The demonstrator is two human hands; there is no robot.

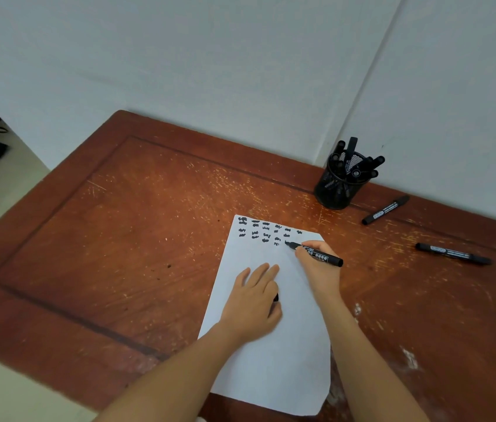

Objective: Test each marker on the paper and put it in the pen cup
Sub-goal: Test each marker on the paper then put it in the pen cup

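Paper (271, 360) is laid on a worn reddish-brown wooden table (119, 239), right of centre, its top part covered with rows of short black scribbles (265, 231). A black marker (330, 259) is gripped in the right hand (320, 269), fingers curled round the barrel; it is uncapped, and its tip is set on the sheet at the right end of the lowest row of marks. The left hand (253, 303) is pressed flat on the middle of the paper with its fingers stretched forward. A small black object (276, 297) is seen at its thumb side, and whether it is pinched there cannot be told. The two hands are held near each other but apart. A black mesh pen cup (333, 190) is placed in the far right corner against the white wall (240, 71), with several black markers already in it. Two more capped markers are left lying on the table to the right — one (386, 210) just beside the cup, the other (454, 253) nearer and further right.
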